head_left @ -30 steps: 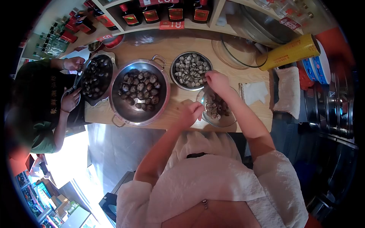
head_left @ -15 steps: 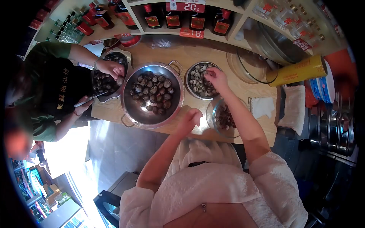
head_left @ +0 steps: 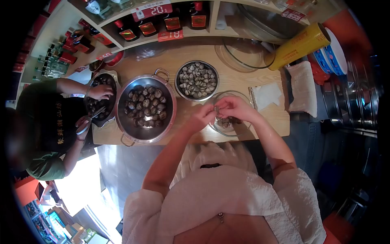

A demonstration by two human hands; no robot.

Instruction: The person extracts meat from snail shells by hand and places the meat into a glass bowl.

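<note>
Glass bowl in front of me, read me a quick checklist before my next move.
1. Small shell in hand: ok, between the fingers of the left hand and right hand.
2. Shell open: cannot tell, too small and partly covered.
3. Glass bowl underneath: ok, the shell appears above its left part.
4. Bowl on the table: ok, close to the near edge.
5. More shells ready: ok, many in the metal bowl.
6. Other person's hands clear: ok, at the dark dish.

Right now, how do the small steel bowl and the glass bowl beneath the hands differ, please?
The steel bowl is opaque; the glass bowl, transparent. The steel bowl, unobstructed, holds pale shells; the glass bowl, partly hidden by the right hand, holds brownish pieces. Both are round.
</note>
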